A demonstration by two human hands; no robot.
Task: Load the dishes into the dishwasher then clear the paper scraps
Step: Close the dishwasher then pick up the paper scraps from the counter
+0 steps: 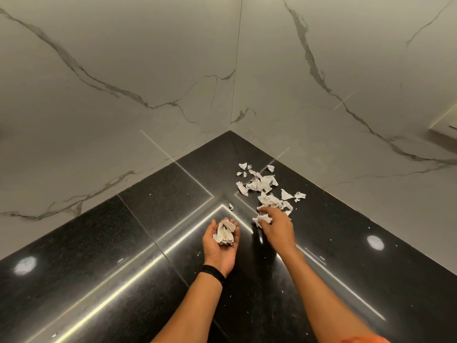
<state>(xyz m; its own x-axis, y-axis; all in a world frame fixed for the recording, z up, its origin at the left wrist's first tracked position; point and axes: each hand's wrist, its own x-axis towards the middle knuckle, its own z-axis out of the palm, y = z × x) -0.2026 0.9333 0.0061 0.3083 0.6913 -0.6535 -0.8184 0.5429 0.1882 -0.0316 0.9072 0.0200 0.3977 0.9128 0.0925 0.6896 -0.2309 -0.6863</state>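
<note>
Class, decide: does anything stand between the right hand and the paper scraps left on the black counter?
Nothing visible does: the right hand grips the nearest paper scraps, and the left hand, holding gathered scraps, is off to its side.

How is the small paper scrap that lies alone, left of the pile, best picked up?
Pinch the lone scrap across its crumpled edges from above with the right hand; the left hand cups gathered scraps. It lies clear of the pile on the smooth counter.
</note>
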